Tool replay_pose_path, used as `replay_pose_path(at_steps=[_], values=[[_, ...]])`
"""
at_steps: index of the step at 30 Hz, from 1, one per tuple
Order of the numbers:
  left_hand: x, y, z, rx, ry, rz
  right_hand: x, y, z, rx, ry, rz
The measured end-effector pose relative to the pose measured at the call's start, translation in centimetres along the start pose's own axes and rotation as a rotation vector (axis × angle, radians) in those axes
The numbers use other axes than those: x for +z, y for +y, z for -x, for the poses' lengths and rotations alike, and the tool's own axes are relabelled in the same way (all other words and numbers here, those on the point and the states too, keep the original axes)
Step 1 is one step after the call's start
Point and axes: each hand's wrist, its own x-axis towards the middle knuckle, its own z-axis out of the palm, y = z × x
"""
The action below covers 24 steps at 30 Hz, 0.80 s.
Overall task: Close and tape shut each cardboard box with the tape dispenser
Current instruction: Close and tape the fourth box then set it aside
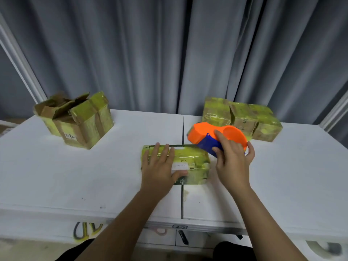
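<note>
orange tape dispenser (216,137), gripped by right hand (232,162), lies sideways; left hand (160,170) flat on box (195,162).

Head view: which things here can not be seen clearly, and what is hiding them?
- Small label on the middle box: print too small and blurred.
- Middle box's left top: under the flat left hand.
- Tape dispenser: the right hand grips it and hides its near end; no tape is visible.
- Open box: flaps hide the inside.
- Right box: blurred, seams unclear.
</note>
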Motion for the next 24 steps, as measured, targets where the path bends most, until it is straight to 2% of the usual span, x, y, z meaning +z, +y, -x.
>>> replay_pose_path(at_steps=[5,8,12,14,19,24], values=[[-0.9,1.5,-0.3,-0.018,0.051,0.134,0.0,-0.9,0.1,-0.129,-0.036,-0.079],[-3.1,2.0,-0.3,-0.101,-0.01,0.412,-0.1,-0.9,0.2,-0.131,-0.053,-0.123],[-5.1,2.4,0.6,-0.194,0.113,0.85,-0.3,-1.0,0.1,-0.128,-0.062,-0.149],[-5.3,2.0,0.7,-0.172,0.157,0.955,-0.3,-1.2,0.1,-0.136,-0.055,-0.163],[-5.2,1.0,0.4,-0.192,0.192,1.109,-0.3,-1.6,0.4,-0.149,-0.068,-0.157],[-5.2,-0.5,0.1,-0.236,0.188,0.926,0.0,-1.8,0.1,-0.142,-0.075,-0.173]])
